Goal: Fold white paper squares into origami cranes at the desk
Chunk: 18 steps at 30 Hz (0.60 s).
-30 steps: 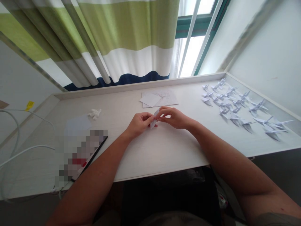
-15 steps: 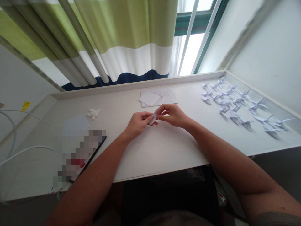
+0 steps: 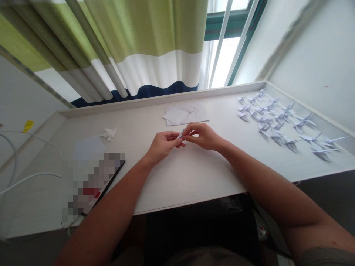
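Note:
A small folded piece of white paper (image 3: 181,134) is held up between my two hands, above the middle of the table. My left hand (image 3: 165,145) pinches it from the left with thumb and fingers. From the right, my right hand (image 3: 202,136) grips its edge between thumb and forefinger, and the fingertips of both hands nearly meet. Most of the paper is hidden behind the fingers. Just beyond the hands lies a printed sheet (image 3: 198,112) with a plain white paper square (image 3: 175,115) on it.
Several folded paper cranes (image 3: 277,118) stand in rows on the right of the white table (image 3: 177,184). On the left are a crumpled tissue (image 3: 109,134), pale paper sheets (image 3: 88,146), a blurred dark-edged object (image 3: 97,184) and white cables (image 3: 33,176). A curtain (image 3: 155,44) hangs behind.
The fingers have closed further over the folded paper, so less of it shows. My right fingertips have shifted slightly left and the paper's lower tip is now covered.

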{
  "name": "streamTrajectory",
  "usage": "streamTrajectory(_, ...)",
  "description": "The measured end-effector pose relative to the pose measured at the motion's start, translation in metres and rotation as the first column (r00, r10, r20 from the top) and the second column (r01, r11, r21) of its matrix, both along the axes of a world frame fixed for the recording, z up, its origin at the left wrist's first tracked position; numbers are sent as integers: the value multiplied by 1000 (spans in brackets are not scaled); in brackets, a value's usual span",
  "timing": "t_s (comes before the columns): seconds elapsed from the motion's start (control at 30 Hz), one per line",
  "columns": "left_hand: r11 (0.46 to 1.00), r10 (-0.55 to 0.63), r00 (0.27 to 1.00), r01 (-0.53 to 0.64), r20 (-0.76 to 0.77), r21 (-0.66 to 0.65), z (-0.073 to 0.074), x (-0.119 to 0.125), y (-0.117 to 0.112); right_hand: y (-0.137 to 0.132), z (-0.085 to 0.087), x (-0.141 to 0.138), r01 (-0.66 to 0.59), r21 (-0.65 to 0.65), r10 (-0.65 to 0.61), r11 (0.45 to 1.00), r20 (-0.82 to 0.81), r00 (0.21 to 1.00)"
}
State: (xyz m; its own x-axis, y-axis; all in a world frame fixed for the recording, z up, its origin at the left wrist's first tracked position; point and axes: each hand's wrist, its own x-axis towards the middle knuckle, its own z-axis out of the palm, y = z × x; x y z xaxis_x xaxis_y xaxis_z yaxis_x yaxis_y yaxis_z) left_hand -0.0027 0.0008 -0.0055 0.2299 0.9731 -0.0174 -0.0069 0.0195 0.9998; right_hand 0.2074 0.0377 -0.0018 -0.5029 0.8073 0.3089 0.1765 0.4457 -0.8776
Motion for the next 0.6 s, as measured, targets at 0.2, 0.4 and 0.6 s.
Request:
streamTrajectory(0.2,999,-41,999,41,-27,-5,0,-1,0,3,-2,2,-18,-66,18,998,-6,1000)
streamTrajectory(0.4,999,-32,999,32,-20,-29,-1,-3,0,2,-6,-3,-31,-224,3,974,-124,992)
streamTrajectory(0.6,996,-22,1000,23,13,-82,-2,-5,3,0,-9,-8,-86,-300,-3,950,-284,959)
